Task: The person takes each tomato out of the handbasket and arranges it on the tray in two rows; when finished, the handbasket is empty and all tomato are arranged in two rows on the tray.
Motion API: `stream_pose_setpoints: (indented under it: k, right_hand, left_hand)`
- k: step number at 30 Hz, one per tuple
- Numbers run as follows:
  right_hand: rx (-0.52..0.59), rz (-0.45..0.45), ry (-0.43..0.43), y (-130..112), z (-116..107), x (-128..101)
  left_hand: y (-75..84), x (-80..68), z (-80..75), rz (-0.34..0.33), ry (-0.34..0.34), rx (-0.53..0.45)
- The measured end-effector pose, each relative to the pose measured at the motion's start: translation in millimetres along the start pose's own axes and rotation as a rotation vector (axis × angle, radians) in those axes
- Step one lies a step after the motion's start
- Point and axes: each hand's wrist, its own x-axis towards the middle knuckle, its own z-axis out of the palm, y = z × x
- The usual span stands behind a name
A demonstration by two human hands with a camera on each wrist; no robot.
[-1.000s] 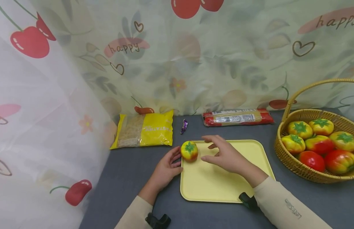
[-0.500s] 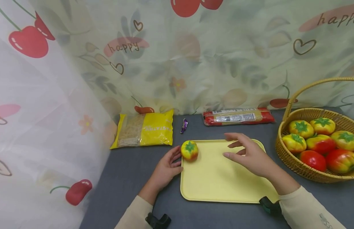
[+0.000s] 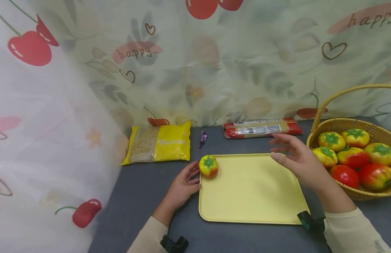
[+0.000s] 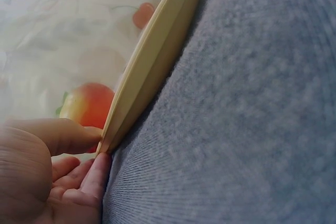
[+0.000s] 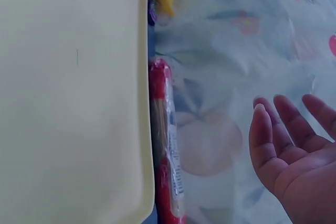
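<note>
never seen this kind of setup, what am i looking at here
No machine here: these are a person's bare left hand and right hand. The wide pictures come from a camera on the head, the close ones from one on each wrist. On the grey surface lie a yellow tray with one yellow-red fruit at its far left corner, a yellow bag, a small purple-wrapped thing, a red packet and a basket holding similar fruit. The left hand touches the tray's edge; its exact grip is unclear. The right hand is in the air, holding nothing.
</note>
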Motion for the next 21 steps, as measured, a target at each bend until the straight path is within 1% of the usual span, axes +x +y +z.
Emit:
stream_pose_setpoints:
  k: [4,7,10,13,15,17,21]
  right_hand:
    - [-0.003,-0.028,0.033,4,-7,-1]
    - [0.034,-0.052,0.053,7,-13,-2]
    - [0.098,-0.071,0.074,9,-23,-5]
    - [0.196,-0.081,0.079,11,-35,-7]
    - [0.235,-0.082,0.084,12,-42,-9]
    - [0.310,-0.082,0.091,14,-49,-11]
    - [0.392,-0.072,0.142,18,-59,-15]
  left_hand:
    - [-1.3,0.7,-0.2,0.011,-0.006,-0.010]
    - [-1.6,0.9,-0.8,0.012,-0.002,-0.008]
    - [-1.4,0.6,-1.1,0.014,-0.004,-0.003]
    - [-1.0,0.3,-0.8,0.012,-0.007,0.002]
    - [-0.5,0.0,-0.4,0.007,-0.005,0.004]
    - [0.2,-0.3,0.0,0.000,-0.002,0.005]
    - [0.7,-0.9,0.7,-0.009,0.004,0.007]
